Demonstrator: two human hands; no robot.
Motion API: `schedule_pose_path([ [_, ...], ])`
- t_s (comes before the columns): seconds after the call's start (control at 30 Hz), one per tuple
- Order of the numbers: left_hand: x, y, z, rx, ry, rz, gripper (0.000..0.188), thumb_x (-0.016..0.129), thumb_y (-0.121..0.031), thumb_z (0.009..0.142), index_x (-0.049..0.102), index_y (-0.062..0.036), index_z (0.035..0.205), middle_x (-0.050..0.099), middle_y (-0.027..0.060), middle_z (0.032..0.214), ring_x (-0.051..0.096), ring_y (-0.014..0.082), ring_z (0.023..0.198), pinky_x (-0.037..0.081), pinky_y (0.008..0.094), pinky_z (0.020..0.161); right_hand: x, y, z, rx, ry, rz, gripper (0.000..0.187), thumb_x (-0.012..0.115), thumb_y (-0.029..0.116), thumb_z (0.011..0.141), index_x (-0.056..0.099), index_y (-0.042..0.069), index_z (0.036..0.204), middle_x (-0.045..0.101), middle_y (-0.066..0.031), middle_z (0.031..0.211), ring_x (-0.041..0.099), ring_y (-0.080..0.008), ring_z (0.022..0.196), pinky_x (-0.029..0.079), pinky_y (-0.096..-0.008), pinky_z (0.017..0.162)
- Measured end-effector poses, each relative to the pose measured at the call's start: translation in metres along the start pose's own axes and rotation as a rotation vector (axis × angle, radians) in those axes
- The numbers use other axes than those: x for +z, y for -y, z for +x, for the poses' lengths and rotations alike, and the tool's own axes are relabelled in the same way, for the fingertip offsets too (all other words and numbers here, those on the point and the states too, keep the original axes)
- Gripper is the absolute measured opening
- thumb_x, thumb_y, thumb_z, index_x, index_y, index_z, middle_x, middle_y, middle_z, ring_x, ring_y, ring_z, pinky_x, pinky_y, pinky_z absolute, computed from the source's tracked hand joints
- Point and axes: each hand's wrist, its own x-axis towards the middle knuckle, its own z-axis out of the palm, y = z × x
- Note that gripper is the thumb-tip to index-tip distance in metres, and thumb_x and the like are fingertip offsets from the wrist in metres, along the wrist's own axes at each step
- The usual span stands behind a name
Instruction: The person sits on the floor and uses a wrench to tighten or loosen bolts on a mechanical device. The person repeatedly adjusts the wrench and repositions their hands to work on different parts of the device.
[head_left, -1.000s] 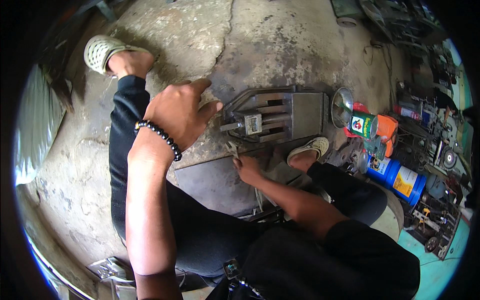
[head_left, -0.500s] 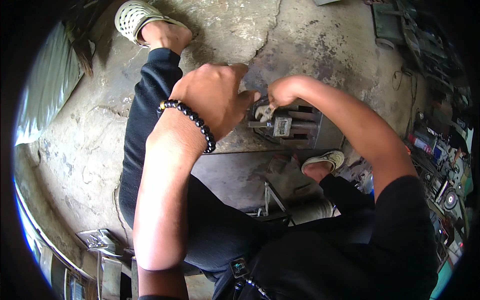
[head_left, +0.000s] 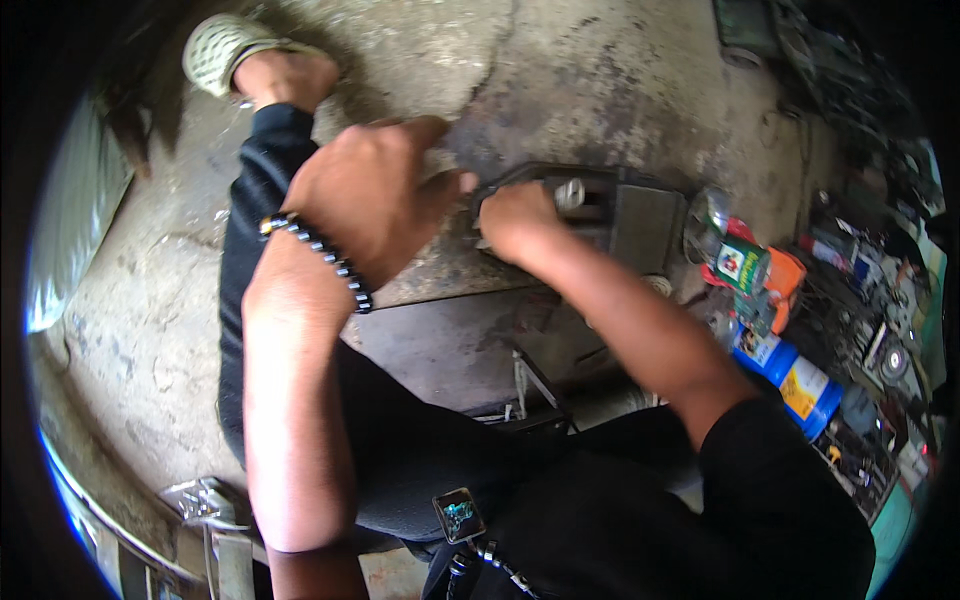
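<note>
A dark metal housing (head_left: 625,212) with a flat grey panel lies on the concrete floor in front of me. My right hand (head_left: 512,222) is closed on its left edge, the forearm reaching in from the lower right. My left hand (head_left: 375,200), with a black beaded bracelet (head_left: 320,257) on the wrist, has its fingers curled and its thumb against the housing's left corner. The back of that hand faces the camera, so what it grips is hidden. My knees in dark trousers are below the hands.
A flat metal sheet (head_left: 450,345) lies on the floor by my legs. To the right stand a green and red can (head_left: 742,265), an orange container (head_left: 788,278), a blue bottle (head_left: 790,372) and cluttered tools (head_left: 880,320). My sandalled foot (head_left: 225,50) is top left.
My right hand has risen from the floor near my lap to the housing's left edge. My left hand has stayed at the housing's left corner.
</note>
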Motion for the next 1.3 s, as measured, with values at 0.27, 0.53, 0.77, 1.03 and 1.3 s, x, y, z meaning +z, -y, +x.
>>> schedule_pose_path([
  [0.27,0.011,-0.013,-0.007,-0.003,0.088,0.04,0.041,0.066,-0.029,0.089,0.061,-0.0007,0.119,0.069,0.0208,0.094,0.068,0.0337,0.089,0.053,0.0389,0.08,0.135,0.084,-0.054,0.533,-0.62,0.931,0.011,0.051,0.014,0.092,0.055,0.003,0.092,0.063,-0.0252,0.078,0.061,-0.0465,0.077,0.046,-0.0557,0.065],
  [0.53,0.014,-0.017,-0.004,0.071,0.028,0.044,0.042,0.066,-0.028,0.088,0.06,-0.002,0.12,0.069,0.0216,0.096,0.068,0.0345,0.091,0.053,0.0403,0.081,0.184,0.102,-0.005,0.584,-0.515,1.01,0.017,0.05,0.015,0.095,0.05,0.0,0.101,0.062,-0.0269,0.078,0.06,-0.0482,0.077,0.046,-0.0562,0.068],
  [0.77,0.003,-0.013,-0.009,0.043,0.044,0.084,0.041,0.064,-0.031,0.089,0.061,-0.0013,0.117,0.068,0.022,0.1,0.066,0.0356,0.094,0.052,0.0416,0.081,0.162,0.064,-0.095,0.223,-0.468,1.015,0.021,0.054,0.021,0.096,0.057,0.003,0.108,0.064,-0.0229,0.085,0.062,-0.0438,0.084,0.048,-0.0484,0.068],
  [1.03,-0.004,-0.003,-0.012,0.018,0.044,0.082,0.04,0.064,-0.031,0.089,0.061,-0.0011,0.115,0.067,0.0221,0.096,0.066,0.0363,0.093,0.052,0.0413,0.082,-0.028,-0.063,-0.067,-0.197,-0.036,0.4,0.023,0.054,0.02,0.093,0.066,0.005,0.105,0.067,-0.0206,0.09,0.064,-0.0405,0.085,0.051,-0.0467,0.071],
  [1.3,-0.012,0.01,-0.011,-0.022,0.0,0.024,0.037,0.065,-0.03,0.088,0.062,-0.0017,0.113,0.068,0.0213,0.094,0.066,0.0348,0.091,0.052,0.0407,0.08,-0.09,-0.018,0.092,-0.165,0.906,-0.253,0.021,0.061,0.029,0.093,0.071,0.011,0.092,0.057,-0.005,0.068,0.053,-0.0202,0.06,0.046,-0.0363,0.06],
])
